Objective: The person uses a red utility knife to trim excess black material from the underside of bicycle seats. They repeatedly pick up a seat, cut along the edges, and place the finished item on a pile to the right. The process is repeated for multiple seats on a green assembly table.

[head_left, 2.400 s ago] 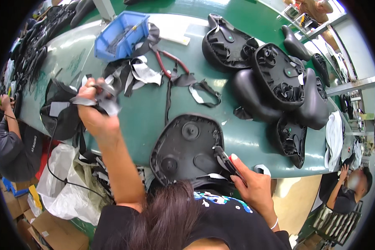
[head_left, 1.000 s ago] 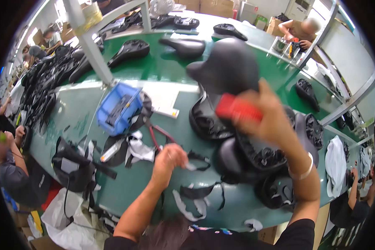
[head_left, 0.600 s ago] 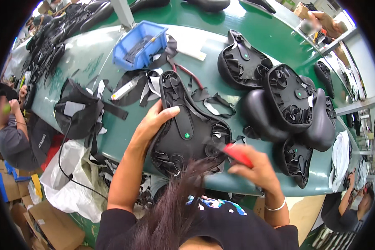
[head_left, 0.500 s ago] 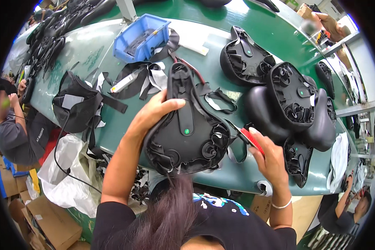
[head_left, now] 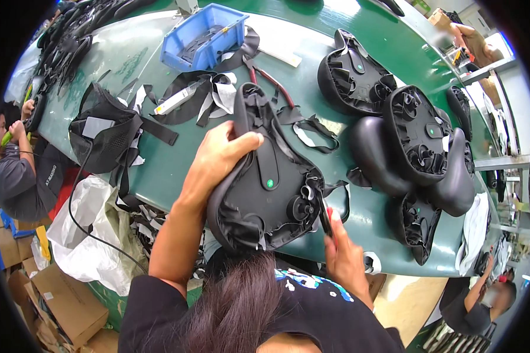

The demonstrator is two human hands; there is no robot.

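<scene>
A black bicycle saddle (head_left: 259, 203), underside up, is held over the table's near edge, its narrow nose pointing away from me. My left hand (head_left: 221, 153) is closed round the left side near the nose, thumb over the inside. Gathered black cover fabric lines the rim, and a green dot marks the base. At the right rim, my right hand (head_left: 343, 253) is closed on a red-handled tool (head_left: 326, 220) with a slim dark front end. Its tip lies against the rim fabric; the tool's exact kind is unclear.
Several more saddles (head_left: 415, 132) lie at the right. Red-handled pincers (head_left: 271, 82) and black fabric strips (head_left: 318, 132) lie beyond the nose. A blue bin (head_left: 203, 38) holds dark pieces. A black mesh bag (head_left: 103, 132) sits left, near a cable (head_left: 76, 217). Other people are at both sides.
My right hand has swung left and nearer, bringing the red-handled tool to the saddle's right rim. The saddle has tilted slightly, with my left hand keeping its hold.
</scene>
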